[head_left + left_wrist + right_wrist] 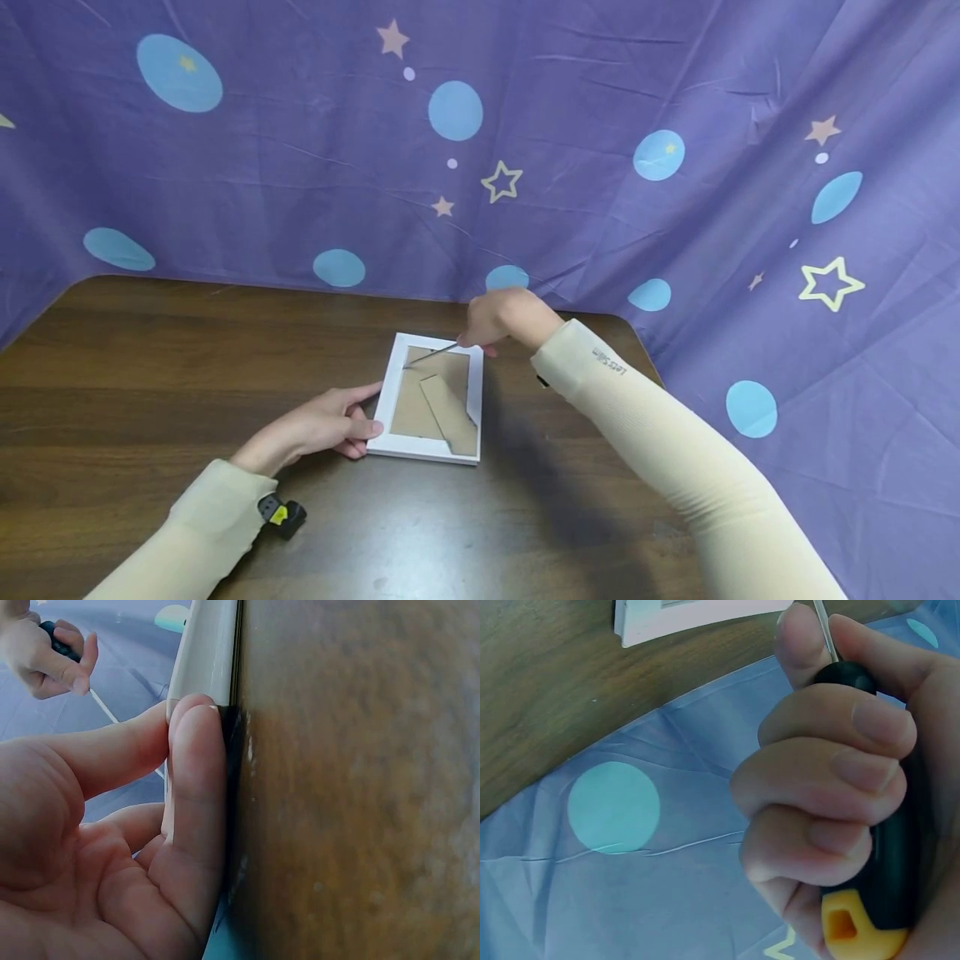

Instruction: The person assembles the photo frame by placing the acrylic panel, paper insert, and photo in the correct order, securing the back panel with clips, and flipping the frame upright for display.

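A white picture frame [387,398] lies on the table with its brown backing board [408,408] facing up. A slanted stand leg [448,412] sits on that board. My left hand [322,425] grips the frame's left side near the lower corner, thumb on the white border and fingers along the outer edge. Above the far right corner, my right hand [506,318] holds a screwdriver, its fingers wrapped round the black and yellow handle [896,859]. The thin metal shaft [432,355] slants down to the left, its tip at the backing's upper left inner edge.
The dark wooden table [187,375] has rounded far corners. Behind it and on the right hangs a purple curtain [570,217] with stars and blue ovals. A small black wrist device [283,515] sits at the left sleeve's cuff.
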`<control>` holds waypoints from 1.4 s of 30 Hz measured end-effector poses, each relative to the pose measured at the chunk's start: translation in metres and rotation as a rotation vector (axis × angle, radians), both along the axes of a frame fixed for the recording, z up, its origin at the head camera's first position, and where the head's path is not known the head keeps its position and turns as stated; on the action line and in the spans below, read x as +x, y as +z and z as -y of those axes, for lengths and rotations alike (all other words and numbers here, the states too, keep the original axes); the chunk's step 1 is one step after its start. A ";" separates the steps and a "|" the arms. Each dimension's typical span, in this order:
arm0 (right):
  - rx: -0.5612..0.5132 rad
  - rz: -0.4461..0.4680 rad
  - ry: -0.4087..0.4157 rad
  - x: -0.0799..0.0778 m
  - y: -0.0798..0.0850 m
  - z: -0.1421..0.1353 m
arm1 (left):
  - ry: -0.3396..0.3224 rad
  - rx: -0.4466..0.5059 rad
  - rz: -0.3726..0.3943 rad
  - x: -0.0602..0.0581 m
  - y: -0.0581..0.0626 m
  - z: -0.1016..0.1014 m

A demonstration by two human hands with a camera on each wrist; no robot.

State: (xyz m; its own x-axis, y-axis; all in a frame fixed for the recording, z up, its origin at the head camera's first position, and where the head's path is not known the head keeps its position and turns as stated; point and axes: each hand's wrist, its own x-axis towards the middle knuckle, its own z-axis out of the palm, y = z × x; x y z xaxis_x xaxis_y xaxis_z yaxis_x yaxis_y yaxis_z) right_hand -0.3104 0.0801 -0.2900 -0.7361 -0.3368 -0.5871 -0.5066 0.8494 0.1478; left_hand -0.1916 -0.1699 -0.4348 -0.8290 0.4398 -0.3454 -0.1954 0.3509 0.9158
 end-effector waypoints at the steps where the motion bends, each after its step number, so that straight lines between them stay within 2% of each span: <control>1: -0.003 0.016 -0.006 -0.002 -0.002 -0.001 | 0.000 0.000 0.002 0.000 0.000 0.000; 7: -0.063 0.110 -0.097 -0.007 -0.010 -0.010 | -0.002 0.002 0.004 -0.001 -0.001 0.000; 17: -0.221 0.284 -0.239 -0.006 -0.028 -0.037 | 0.001 0.015 0.003 -0.001 -0.003 -0.002; 22: -0.261 0.296 -0.302 -0.006 -0.036 -0.044 | 0.003 0.017 0.002 -0.002 -0.004 -0.001; 28: -0.270 0.301 -0.306 -0.007 -0.044 -0.049 | 0.000 0.014 0.003 -0.002 -0.004 0.000; 37: -0.302 0.400 -0.378 -0.009 -0.063 -0.060 | -0.001 0.003 0.004 -0.003 -0.003 0.001; 42: -0.305 0.414 -0.422 -0.009 -0.075 -0.064 | -0.004 0.008 0.009 -0.004 -0.003 0.002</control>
State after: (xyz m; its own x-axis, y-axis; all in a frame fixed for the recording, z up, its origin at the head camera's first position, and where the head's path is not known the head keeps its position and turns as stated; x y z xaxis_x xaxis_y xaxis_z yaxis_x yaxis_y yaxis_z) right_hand -0.3194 0.1442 -0.3646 -0.5754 -0.2652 -0.7737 -0.0846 0.9602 -0.2662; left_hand -0.1960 -0.1722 -0.4379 -0.8240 0.4460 -0.3495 -0.2021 0.3448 0.9166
